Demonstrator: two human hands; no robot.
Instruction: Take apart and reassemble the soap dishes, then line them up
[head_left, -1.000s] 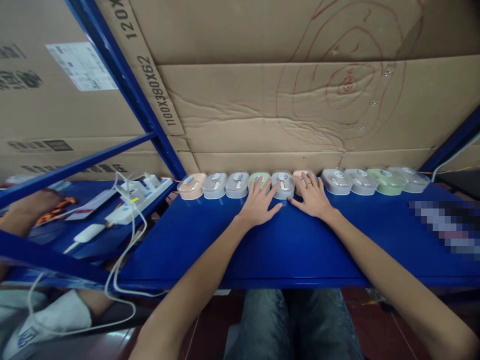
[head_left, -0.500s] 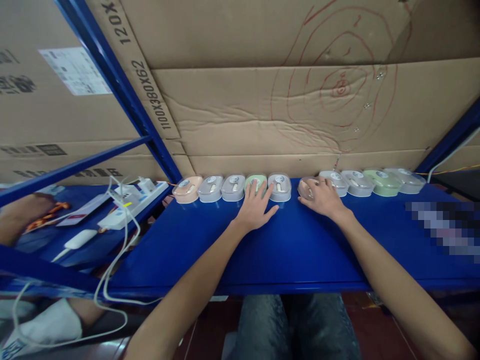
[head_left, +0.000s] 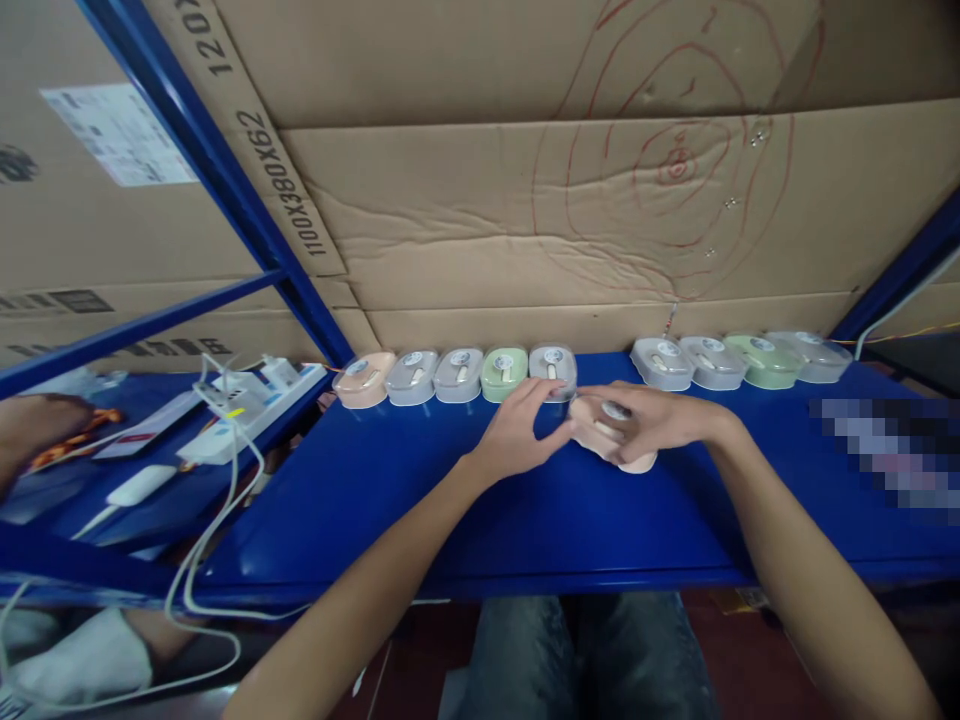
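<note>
My right hand (head_left: 664,420) grips a pink plastic box with a clear lid (head_left: 604,425) from above, thumb and fingers at its edges. The box is tilted just over the blue shelf, partly covered by my fingers. My left hand (head_left: 517,428) reaches to the box's left side, fingers and thumb apart; its thumb tip is at the box, though firm contact is unclear. Just behind my left fingertips sits a grey box (head_left: 553,368). Left of it stand a green box (head_left: 505,374), two grey boxes (head_left: 459,375) and another pink box (head_left: 364,380).
Several more lidded boxes stand along the back right, including a green one (head_left: 761,360). A cardboard wall (head_left: 450,220) rises behind the blue shelf (head_left: 480,530). At left are a white power strip (head_left: 247,415), cables and another person's hand (head_left: 34,435).
My right hand has brought the pink box forward from the back row, leaving a gap there. My left hand has come off the green box and moved right toward the pink box.
</note>
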